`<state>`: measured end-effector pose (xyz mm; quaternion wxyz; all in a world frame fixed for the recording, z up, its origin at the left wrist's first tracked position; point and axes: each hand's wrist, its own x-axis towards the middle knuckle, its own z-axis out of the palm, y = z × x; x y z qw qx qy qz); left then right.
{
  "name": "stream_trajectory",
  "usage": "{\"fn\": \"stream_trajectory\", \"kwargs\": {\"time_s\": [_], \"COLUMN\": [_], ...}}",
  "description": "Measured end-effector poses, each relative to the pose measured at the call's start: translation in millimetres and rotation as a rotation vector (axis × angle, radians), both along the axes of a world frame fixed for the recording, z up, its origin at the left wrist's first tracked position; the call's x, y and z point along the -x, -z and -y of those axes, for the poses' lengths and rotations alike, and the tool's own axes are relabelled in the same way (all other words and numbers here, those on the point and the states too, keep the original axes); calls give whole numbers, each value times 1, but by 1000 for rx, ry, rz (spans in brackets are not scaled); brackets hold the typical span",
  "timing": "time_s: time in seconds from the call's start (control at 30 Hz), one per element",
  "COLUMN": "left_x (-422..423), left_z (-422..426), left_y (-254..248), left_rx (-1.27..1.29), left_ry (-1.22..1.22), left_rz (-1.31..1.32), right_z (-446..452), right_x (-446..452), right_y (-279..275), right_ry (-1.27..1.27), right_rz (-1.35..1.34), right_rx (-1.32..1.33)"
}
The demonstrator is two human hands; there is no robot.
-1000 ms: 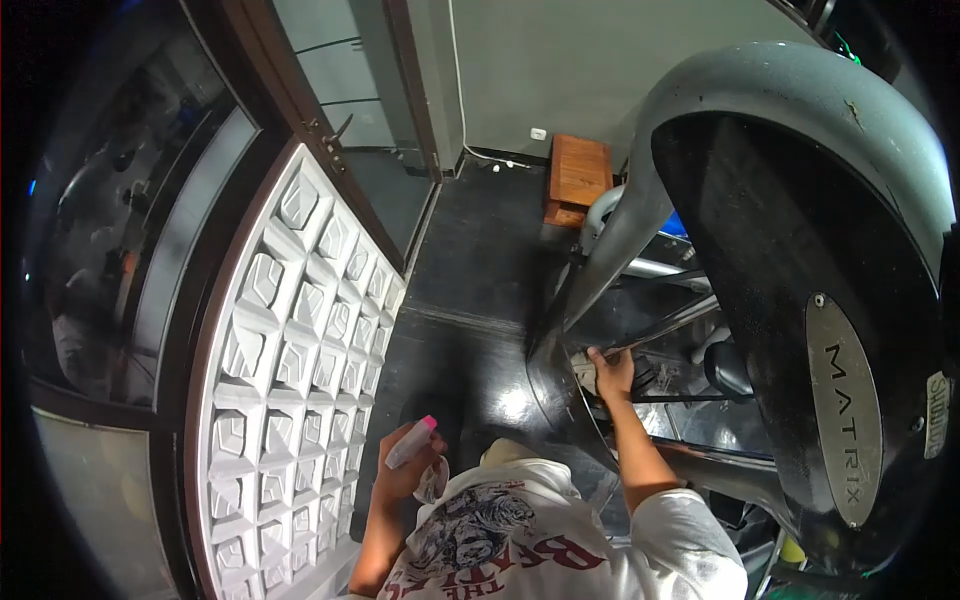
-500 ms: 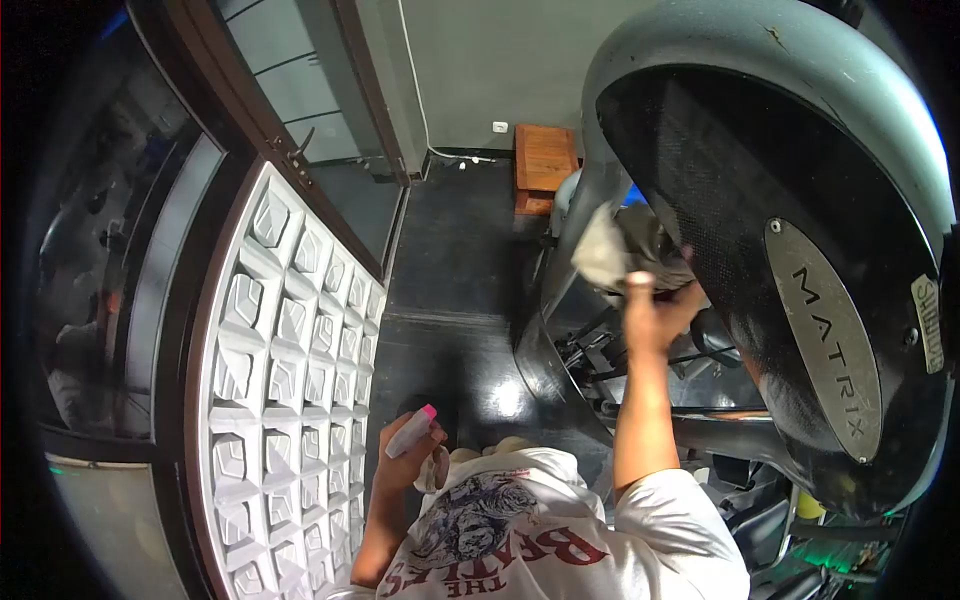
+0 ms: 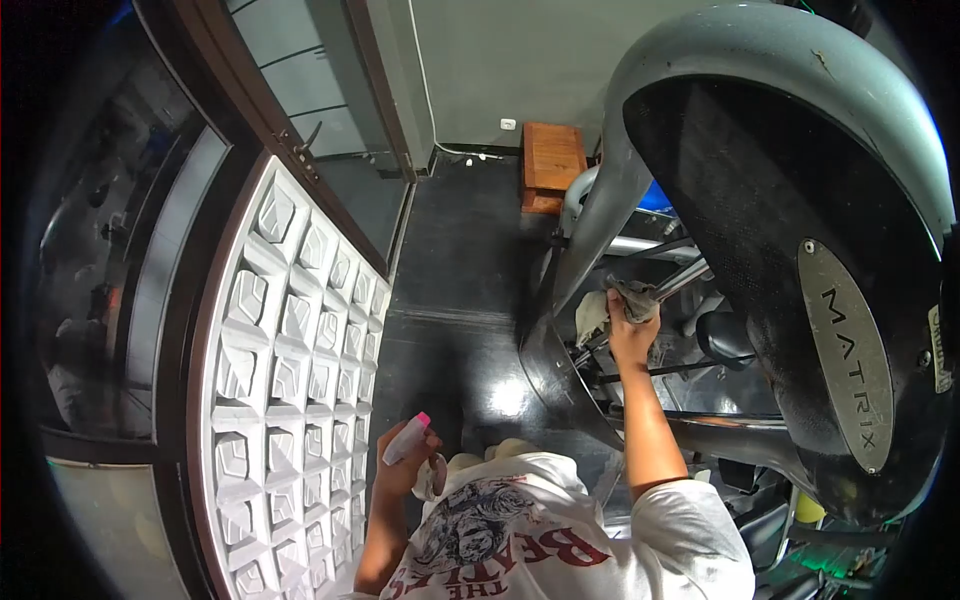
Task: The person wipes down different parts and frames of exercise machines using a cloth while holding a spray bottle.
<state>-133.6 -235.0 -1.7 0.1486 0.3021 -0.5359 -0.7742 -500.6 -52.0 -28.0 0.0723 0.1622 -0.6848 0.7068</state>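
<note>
My left hand [image 3: 404, 462], low and left of the shirt front, is wrapped round a translucent spray bottle [image 3: 406, 441] with a pink tip. Further forward, my right hand [image 3: 633, 335] grips a grey and cream cloth [image 3: 594, 314]. That cloth lies against a chrome bar [image 3: 686, 278] inside the frame of a large grey and black gym machine [image 3: 745, 190] marked MATRIX. Part of the cloth hangs out to the left of the fingers.
A white patterned panel [image 3: 290, 370] runs along the left side beside a brown-framed door [image 3: 285, 110]. Ahead, a small wooden box [image 3: 553, 160] stands by the wall. The machine's curved lower frame [image 3: 555, 375] borders the dark floor [image 3: 450, 260].
My right hand went from low in the machine's frame up with the cloth, then came down onto the chrome bar. The left hand keeps its hold. The view has shifted slightly.
</note>
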Motion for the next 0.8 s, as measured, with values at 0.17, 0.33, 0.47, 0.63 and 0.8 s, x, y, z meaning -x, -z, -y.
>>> {"fn": "stream_trajectory", "kwargs": {"time_s": [0.17, 0.33, 0.47, 0.63, 0.8], "left_x": [-5, -10, -12, -15, -10], "left_z": [-4, 5, 12, 16, 14], "left_y": [-5, -15, -17, -6, 0], "left_rx": [31, 22, 40, 40, 26], "left_ry": [-18, -32, -57, -39, -44], "left_rz": [31, 40, 66, 22, 7], "right_z": [1, -2, -1, -4, -6], "right_x": [-1, 6, 0, -3, -3], "right_y": [11, 35, 36, 33, 34], "right_ry": [15, 151, 73, 0, 25], "right_rz": [-74, -212, -82, 8, -36], "right_rx": [-20, -177, -112, -110, -189]}}
